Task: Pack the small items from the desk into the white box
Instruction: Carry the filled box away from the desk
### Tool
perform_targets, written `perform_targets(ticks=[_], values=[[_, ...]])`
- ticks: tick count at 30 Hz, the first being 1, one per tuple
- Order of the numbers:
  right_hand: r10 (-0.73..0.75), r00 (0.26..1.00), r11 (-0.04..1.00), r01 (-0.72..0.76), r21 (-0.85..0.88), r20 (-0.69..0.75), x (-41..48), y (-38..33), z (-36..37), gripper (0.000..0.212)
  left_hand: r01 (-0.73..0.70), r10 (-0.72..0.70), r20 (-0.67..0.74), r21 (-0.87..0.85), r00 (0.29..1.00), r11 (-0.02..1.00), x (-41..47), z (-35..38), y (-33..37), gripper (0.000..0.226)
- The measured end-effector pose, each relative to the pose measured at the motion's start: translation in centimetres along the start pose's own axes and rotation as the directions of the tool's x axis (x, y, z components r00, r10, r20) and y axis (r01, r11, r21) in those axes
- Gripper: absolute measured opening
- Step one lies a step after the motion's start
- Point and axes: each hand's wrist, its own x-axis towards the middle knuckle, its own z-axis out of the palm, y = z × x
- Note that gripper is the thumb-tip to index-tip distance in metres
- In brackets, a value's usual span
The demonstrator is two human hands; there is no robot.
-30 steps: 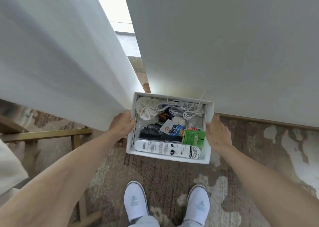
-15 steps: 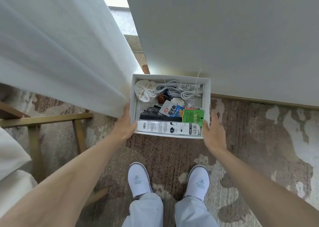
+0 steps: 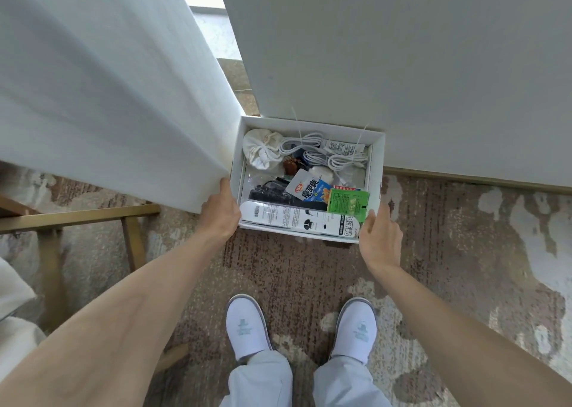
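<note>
Reaching down, both arms extended, gripping the white box point(image 3: 376, 165): left hand point(image 3: 221, 213) on its left wall, right hand point(image 3: 380, 241) at near right corner, thumb over rim.

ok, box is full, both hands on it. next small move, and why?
Probably lower the white box flat onto the rug by the wall, then let go. It is full, the left hand and right hand grip its near corners, and I cannot tell whether it rests on the rug yet.
</note>
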Motion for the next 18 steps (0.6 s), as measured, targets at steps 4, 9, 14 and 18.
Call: perform_targets(ticks=[4, 9, 14, 18], values=[[0.006, 0.998, 1.0, -0.006, -0.001, 0.062, 0.2, -0.2, -0.8, 0.015, 0.076, -0.077, 0.039, 0.009, 0.996, 0.997, -0.9, 0.0, 0.3, 0.026], [-0.024, 0.996, 1.0, 0.025, -0.011, 0.091, 0.3, -0.2, -1.1, 0.016, 0.097, -0.098, 0.068, 0.021, 0.993, 0.995, -1.3, -0.3, 0.5, 0.023], [0.021, 0.986, 0.999, -0.015, -0.037, 0.163, 1.0, -0.5, -1.2, 0.018, 0.122, -0.119, 0.077, -0.035, 0.99, 0.992, -1.0, -0.8, 0.7, 0.025], [0.05, 0.943, 0.999, -0.048, -0.015, 0.33, 0.3, -0.8, -4.4, 0.018, 0.147, -0.138, 0.068, -0.159, 0.988, 0.976, -3.0, -3.3, 1.4, 0.035]])
